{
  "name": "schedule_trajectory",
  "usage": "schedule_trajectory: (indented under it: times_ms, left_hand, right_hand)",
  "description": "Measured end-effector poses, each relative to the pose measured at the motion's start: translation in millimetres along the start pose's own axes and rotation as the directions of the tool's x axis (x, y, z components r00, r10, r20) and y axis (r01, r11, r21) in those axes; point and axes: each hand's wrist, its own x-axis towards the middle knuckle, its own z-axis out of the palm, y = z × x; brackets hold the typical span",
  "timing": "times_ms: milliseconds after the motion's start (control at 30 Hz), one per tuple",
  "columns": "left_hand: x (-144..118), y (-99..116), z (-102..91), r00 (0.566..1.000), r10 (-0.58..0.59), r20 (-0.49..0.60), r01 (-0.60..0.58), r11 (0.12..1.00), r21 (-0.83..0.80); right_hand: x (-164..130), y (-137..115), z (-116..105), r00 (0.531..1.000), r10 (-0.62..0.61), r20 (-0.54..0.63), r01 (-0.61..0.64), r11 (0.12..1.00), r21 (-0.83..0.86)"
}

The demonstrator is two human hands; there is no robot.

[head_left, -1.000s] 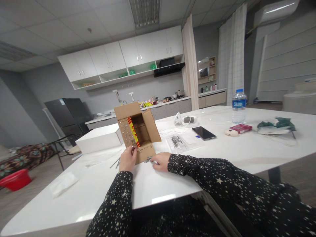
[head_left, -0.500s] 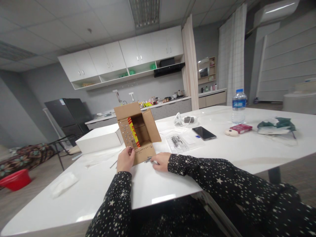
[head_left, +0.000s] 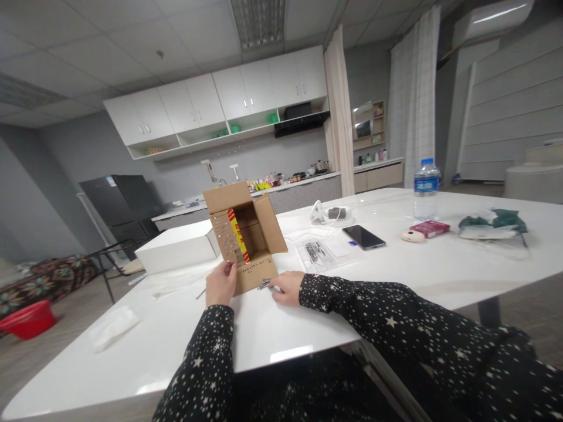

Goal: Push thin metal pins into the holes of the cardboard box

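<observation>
An open cardboard box (head_left: 256,231) with a yellow-and-red strip stands tilted on the white table. Rows of small round metal heads (head_left: 227,239) dot its left flap, and dark holes or dots run along its front flap (head_left: 256,274). Beside the lower left of the box is my left hand (head_left: 221,284), thumb and forefinger pinched together; anything between them is too small to make out. My right hand (head_left: 288,287) rests at the front flap's edge, fingers curled over a small bunch of slim metal screws (head_left: 264,284). A thin rod (head_left: 201,293) lies left of my left hand.
A white box (head_left: 178,247) stands behind on the left, with crumpled tissue (head_left: 115,327) nearer. Towards the right are a clear packet of metal parts (head_left: 317,253), a phone (head_left: 363,237), a white device (head_left: 336,214), a pink box (head_left: 430,228) and a water bottle (head_left: 426,190).
My left hand has shifted slightly left, away from the front flap, its fingertips still pinched. My right hand, the screws and the cardboard box look unmoved.
</observation>
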Motion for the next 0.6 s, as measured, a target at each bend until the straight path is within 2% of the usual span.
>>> schedule_trajectory:
  times_ms: [333,600]
  left_hand:
    - [-4.4,7.8,-2.1,0.999,0.036,0.016,-0.037,0.999,0.037]
    - [-3.8,7.8,-2.6,0.999,0.018,0.037,-0.019,1.0,0.025]
  right_hand:
    - [0.2,-0.7,-0.6,1.0,0.018,0.003,-0.018,1.0,0.006]
    - [-0.7,-0.4,-1.0,1.0,0.003,0.003,-0.003,1.0,0.008]
